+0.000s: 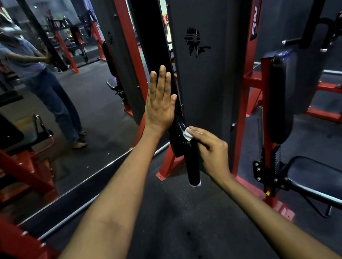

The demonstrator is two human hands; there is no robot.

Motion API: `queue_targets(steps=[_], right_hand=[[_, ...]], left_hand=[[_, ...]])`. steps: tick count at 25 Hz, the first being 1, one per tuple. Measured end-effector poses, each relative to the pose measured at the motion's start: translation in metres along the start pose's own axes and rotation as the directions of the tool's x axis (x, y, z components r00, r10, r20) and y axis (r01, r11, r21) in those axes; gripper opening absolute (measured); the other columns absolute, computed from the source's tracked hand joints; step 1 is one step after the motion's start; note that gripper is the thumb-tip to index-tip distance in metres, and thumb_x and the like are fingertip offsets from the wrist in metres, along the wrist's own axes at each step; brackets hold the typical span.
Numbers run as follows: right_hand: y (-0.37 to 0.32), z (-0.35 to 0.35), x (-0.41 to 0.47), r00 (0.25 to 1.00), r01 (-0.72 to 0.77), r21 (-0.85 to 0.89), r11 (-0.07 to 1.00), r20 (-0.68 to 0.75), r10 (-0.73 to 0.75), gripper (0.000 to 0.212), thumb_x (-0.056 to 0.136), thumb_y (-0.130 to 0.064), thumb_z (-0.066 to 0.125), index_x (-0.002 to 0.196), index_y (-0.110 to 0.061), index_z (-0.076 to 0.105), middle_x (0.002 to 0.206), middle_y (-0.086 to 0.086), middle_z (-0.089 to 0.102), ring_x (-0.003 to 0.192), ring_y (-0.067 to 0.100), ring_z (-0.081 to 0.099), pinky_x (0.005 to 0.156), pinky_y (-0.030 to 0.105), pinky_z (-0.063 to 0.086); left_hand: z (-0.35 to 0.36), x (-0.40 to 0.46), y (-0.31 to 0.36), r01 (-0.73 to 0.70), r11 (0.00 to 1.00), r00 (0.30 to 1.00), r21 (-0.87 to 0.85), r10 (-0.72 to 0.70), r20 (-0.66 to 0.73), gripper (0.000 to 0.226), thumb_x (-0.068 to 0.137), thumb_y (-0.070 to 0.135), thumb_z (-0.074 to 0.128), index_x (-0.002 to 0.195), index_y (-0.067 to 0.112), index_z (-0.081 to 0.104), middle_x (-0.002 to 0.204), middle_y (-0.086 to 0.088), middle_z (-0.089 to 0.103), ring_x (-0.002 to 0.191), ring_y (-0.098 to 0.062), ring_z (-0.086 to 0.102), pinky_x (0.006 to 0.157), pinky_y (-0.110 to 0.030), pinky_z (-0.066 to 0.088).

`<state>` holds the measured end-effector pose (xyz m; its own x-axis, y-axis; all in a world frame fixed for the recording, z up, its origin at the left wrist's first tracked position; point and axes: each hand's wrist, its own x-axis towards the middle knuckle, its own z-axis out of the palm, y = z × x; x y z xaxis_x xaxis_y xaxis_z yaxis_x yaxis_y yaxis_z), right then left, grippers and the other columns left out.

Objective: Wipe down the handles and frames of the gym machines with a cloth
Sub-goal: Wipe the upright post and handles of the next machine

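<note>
Two bare forearms reach forward over the dark rubber floor (175, 223). The right hand (211, 150) has its fingers curled, pinching one small white cloth (187, 134) (crumpled, only a corner of it showing past the fingertips) against the glossy black bar (185, 140). The cloth sits where that bar's flat upper length meets its round tubular lower end, which hangs just clear of the floor. The left hand (159, 101) is flat, fingers straight and close together, palm pressed on the same black bar higher up, above the cloth and not touching it.

Just behind the bar stands a dark grey shroud panel (200, 79) bearing one cut-out logo, flanked by red frame uprights (246, 108). At the right edge of the view are one black padded seat (328, 184) and one black upright back pad (284, 94), both on the red frame.

To the left a wall mirror (92, 108) reaches down to the floor; it reflects a standing person in a light shirt and blue jeans, plus more red-framed machines farther back.
</note>
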<state>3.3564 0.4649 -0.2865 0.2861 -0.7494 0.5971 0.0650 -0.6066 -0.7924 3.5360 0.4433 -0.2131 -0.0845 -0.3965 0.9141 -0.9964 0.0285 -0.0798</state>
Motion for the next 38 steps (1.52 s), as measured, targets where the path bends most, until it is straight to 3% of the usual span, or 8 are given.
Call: queue_targets(steps=[4, 10, 15, 19, 25, 30, 33, 38], right_hand=[[0.027, -0.002, -0.068, 0.956, -0.278, -0.058, 0.959, 0.076, 0.282, 0.046, 0.082, 0.013, 0.056, 0.111, -0.021, 0.064, 0.105, -0.011, 0.067, 0.096, -0.017, 0.057, 0.092, 0.021, 0.049], [0.003, 0.012, -0.037, 0.978, -0.132, -0.076, 0.988, -0.173, 0.117, 0.038, 0.082, 0.012, 0.054, 0.114, -0.005, 0.066, 0.116, 0.003, 0.065, 0.111, 0.000, 0.057, 0.101, 0.017, 0.042], [0.016, 0.010, -0.099, 0.929, -0.357, -0.172, 0.918, -0.162, 0.331, 0.049, 0.080, 0.018, 0.056, 0.112, -0.020, 0.061, 0.108, -0.006, 0.065, 0.100, -0.017, 0.054, 0.095, 0.034, 0.048], [-0.009, 0.014, -0.052, 0.949, -0.107, -0.289, 0.951, -0.316, 0.011, 0.032, 0.082, 0.008, 0.060, 0.109, -0.007, 0.068, 0.102, 0.004, 0.057, 0.100, -0.004, 0.053, 0.091, 0.014, 0.044], [0.035, 0.015, -0.115, 0.999, 0.015, -0.516, 0.856, -0.021, -0.030, 0.022, 0.076, 0.008, 0.061, 0.092, -0.003, 0.070, 0.106, -0.004, 0.051, 0.103, 0.005, 0.049, 0.086, 0.029, 0.049], [-0.011, 0.015, -0.060, 0.972, 0.088, -0.491, 0.867, -0.148, -0.183, 0.029, 0.091, -0.008, 0.051, 0.116, 0.004, 0.061, 0.103, 0.005, 0.053, 0.098, 0.016, 0.048, 0.089, 0.021, 0.042], [0.000, 0.019, -0.064, 0.945, 0.306, -0.580, 0.755, 0.088, -0.315, 0.027, 0.090, -0.009, 0.058, 0.114, 0.004, 0.064, 0.111, 0.005, 0.050, 0.105, 0.021, 0.047, 0.095, 0.024, 0.040], [0.025, 0.003, -0.108, 0.911, 0.368, -0.636, 0.678, 0.394, -0.124, 0.028, 0.090, -0.009, 0.058, 0.116, 0.001, 0.063, 0.111, 0.008, 0.052, 0.105, 0.018, 0.048, 0.088, 0.028, 0.048]], left_hand=[[0.000, -0.003, -0.003, 0.003, 1.000, 1.000, -0.018, -0.003, 0.015, 0.080, 0.095, 0.011, 0.039, 0.149, 0.024, -0.019, 0.155, 0.014, -0.027, 0.143, -0.010, -0.022, 0.120, -0.031, -0.004], [0.004, -0.005, -0.008, -0.016, 0.998, 1.000, -0.065, 0.017, 0.016, 0.079, 0.096, 0.012, 0.040, 0.150, 0.024, -0.016, 0.156, 0.013, -0.024, 0.144, -0.011, -0.021, 0.120, -0.033, -0.003], [0.005, -0.005, -0.007, -0.035, 0.991, 0.999, -0.132, 0.033, -0.018, 0.079, 0.095, 0.009, 0.039, 0.150, 0.023, -0.016, 0.156, 0.014, -0.024, 0.144, -0.009, -0.021, 0.120, -0.031, -0.005], [0.008, -0.005, -0.009, -0.051, 0.986, 0.998, -0.161, 0.045, -0.036, 0.083, 0.093, 0.006, 0.041, 0.150, 0.024, -0.016, 0.156, 0.015, -0.024, 0.144, -0.009, -0.021, 0.120, -0.032, -0.004], [0.011, -0.008, -0.012, -0.053, 0.981, 0.999, -0.186, 0.052, -0.010, 0.084, 0.094, 0.006, 0.042, 0.150, 0.024, -0.018, 0.156, 0.015, -0.025, 0.144, -0.010, -0.021, 0.120, -0.034, -0.002], [0.010, -0.007, -0.014, -0.076, 0.977, 0.997, -0.201, 0.072, -0.023, 0.085, 0.093, 0.005, 0.043, 0.150, 0.023, -0.017, 0.156, 0.015, -0.024, 0.144, -0.010, -0.021, 0.120, -0.034, -0.003], [0.011, -0.007, -0.014, -0.082, 0.976, 0.997, -0.202, 0.079, -0.022, 0.085, 0.093, 0.005, 0.043, 0.150, 0.023, -0.018, 0.155, 0.015, -0.025, 0.143, -0.010, -0.021, 0.120, -0.034, -0.003], [0.010, -0.008, -0.014, -0.075, 0.976, 0.997, -0.206, 0.074, -0.016, 0.087, 0.092, 0.004, 0.045, 0.149, 0.023, -0.018, 0.155, 0.016, -0.025, 0.143, -0.010, -0.022, 0.120, -0.033, -0.002]])
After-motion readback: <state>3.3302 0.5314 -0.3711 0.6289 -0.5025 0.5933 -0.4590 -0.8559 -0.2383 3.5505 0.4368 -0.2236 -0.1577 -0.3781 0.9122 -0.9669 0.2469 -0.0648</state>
